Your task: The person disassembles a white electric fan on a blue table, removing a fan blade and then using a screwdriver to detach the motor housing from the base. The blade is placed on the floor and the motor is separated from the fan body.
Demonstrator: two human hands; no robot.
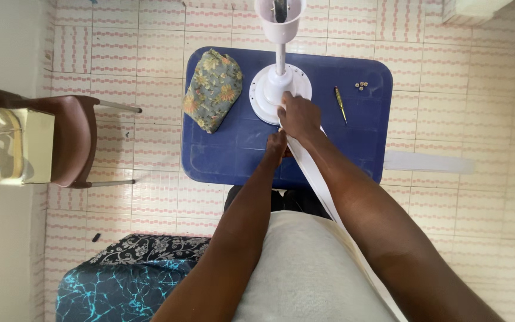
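Fan blade (317, 179), long, flat and white, runs from the round white motor hub (272, 95) on the blue tabletop (365, 137) back toward your body, so its long axis lies diagonally from the hub down past your right side, passing under your right forearm. Your right hand (298, 116) sits right at the blade's root where it meets the hub, fingers curled down over the joint; whether they pinch the blade itself or press on the hub rim, you cannot tell from above. Your left hand (276, 145) is just beside it, a little nearer your body, fingers bunched together against the blade's near edge. Of the two, the right hand is nearer the hub. The white down rod (280, 56) rises from the hub straight toward the camera, ending in a cup-shaped canopy (279, 18), so the space directly above the hub is taken. To your left on the tabletop lies a floral cloth pouch (213, 89), just beside the hub; to your right lie a yellow screwdriver (341, 104) and a small cluster of screws (361, 86), well apart from your hands. Open room lies along the tabletop's near edge.
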